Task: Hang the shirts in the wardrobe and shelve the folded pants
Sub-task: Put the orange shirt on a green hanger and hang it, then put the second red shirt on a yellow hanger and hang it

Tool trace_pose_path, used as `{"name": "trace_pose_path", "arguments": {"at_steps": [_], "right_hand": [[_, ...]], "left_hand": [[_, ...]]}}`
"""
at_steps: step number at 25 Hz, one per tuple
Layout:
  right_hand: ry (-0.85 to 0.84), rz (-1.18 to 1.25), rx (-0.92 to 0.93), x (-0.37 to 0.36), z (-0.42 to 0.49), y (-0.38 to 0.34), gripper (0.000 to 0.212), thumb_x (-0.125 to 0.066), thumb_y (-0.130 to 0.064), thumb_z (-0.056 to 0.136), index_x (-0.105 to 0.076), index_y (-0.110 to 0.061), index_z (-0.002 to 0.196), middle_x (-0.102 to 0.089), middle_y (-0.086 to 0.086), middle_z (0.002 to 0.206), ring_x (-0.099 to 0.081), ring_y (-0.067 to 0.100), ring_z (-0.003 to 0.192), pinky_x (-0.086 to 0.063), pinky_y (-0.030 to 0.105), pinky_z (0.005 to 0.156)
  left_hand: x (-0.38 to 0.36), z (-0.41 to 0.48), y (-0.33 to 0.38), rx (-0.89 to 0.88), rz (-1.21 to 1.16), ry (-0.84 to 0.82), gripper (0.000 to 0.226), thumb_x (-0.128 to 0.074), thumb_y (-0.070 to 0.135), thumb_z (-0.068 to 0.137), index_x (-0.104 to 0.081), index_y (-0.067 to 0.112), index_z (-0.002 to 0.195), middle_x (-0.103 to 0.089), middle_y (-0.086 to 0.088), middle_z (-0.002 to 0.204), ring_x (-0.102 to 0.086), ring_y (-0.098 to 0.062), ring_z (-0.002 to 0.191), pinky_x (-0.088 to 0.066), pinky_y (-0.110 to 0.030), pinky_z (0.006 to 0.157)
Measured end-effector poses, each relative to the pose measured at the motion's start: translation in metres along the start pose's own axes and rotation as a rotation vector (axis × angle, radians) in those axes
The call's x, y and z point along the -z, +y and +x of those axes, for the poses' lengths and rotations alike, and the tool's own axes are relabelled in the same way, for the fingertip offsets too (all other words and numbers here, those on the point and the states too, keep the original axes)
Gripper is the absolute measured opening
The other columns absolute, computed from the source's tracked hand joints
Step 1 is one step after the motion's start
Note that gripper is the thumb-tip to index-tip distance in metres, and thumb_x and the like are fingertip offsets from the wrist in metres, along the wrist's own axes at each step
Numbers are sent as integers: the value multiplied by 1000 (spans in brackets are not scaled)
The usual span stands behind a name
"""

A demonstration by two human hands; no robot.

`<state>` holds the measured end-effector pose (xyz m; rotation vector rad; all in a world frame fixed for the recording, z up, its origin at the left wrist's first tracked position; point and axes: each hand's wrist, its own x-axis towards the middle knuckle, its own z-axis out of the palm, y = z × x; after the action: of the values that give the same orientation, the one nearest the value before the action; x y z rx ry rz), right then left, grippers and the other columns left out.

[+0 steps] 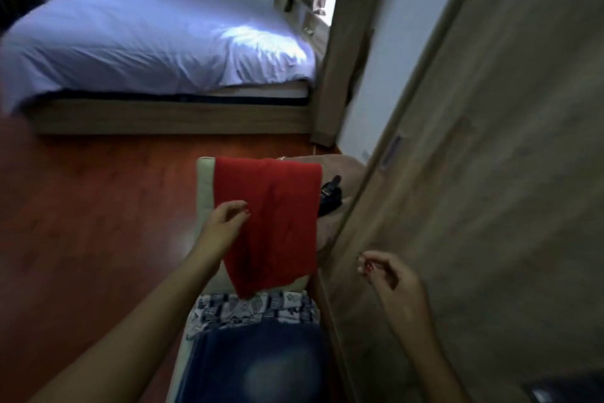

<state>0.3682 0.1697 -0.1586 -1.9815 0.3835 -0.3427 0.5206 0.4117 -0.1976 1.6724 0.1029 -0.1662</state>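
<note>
A red garment point(277, 223) hangs draped over the back of a pale padded chair point(205, 187). My left hand point(225, 223) hovers at the garment's left edge with its fingers loosely apart, and I cannot tell whether it touches the cloth. On the chair seat lie a blue-and-white patterned cloth point(255, 306) and, nearer me, dark blue denim pants point(258, 363). My right hand point(385, 275) is in the air to the right, in front of the wooden wardrobe door point(490, 174), fingers curled and empty.
A black object point(330, 197) sits just right of the red garment. A bed with a lilac sheet point(147, 40) fills the far side. Red-brown wooden floor point(98, 206) lies to the left. A wooden post point(343, 53) stands by the bed's end.
</note>
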Motion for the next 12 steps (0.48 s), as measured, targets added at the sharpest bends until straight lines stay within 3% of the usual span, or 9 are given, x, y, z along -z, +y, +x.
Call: {"name": "trace_pose_path", "arguments": {"at_steps": [4,7,9,10,12], "right_hand": [[-137,30,22,-72,57,-23,17,-58,-1,89,-68,-11,100,-70,-10,86,-65,-10,76,-47,4,66],[-178,22,-10,-105,78,-20,18,-60,-9,89,-69,-16,103,-73,-6,93,-68,1,87,-53,14,76],[-199,22,-63,-121,84,-11,19,-60,-9,89,-69,-21,101,-73,-5,96,-69,6,91,-56,23,80],[-208,20,-91,-126,85,-8,20,-58,-8,90,-68,-22,100,-72,-4,98,-69,7,91,-56,25,80],[-218,20,-137,-133,86,-4,24,-55,-4,91,-68,-23,98,-72,-3,99,-69,7,92,-57,25,80]], "left_hand": [[26,68,-6,108,-127,109,47,-62,22,88,-45,9,130,-55,-4,119,-55,-12,98,-45,-22,75],[18,98,-14,181,-141,107,54,-69,29,83,-45,6,126,-59,-5,113,-57,-11,95,-46,-18,73],[7,109,-16,190,-159,104,28,-70,28,83,-55,11,99,-59,0,82,-55,-2,69,-44,-10,55],[1,113,-16,190,-164,102,19,-69,28,83,-54,16,82,-51,2,67,-48,-2,56,-39,-13,47],[-6,118,-19,126,-118,82,31,-68,30,83,-46,23,62,-41,0,60,-37,-10,53,-31,-26,49]]}}
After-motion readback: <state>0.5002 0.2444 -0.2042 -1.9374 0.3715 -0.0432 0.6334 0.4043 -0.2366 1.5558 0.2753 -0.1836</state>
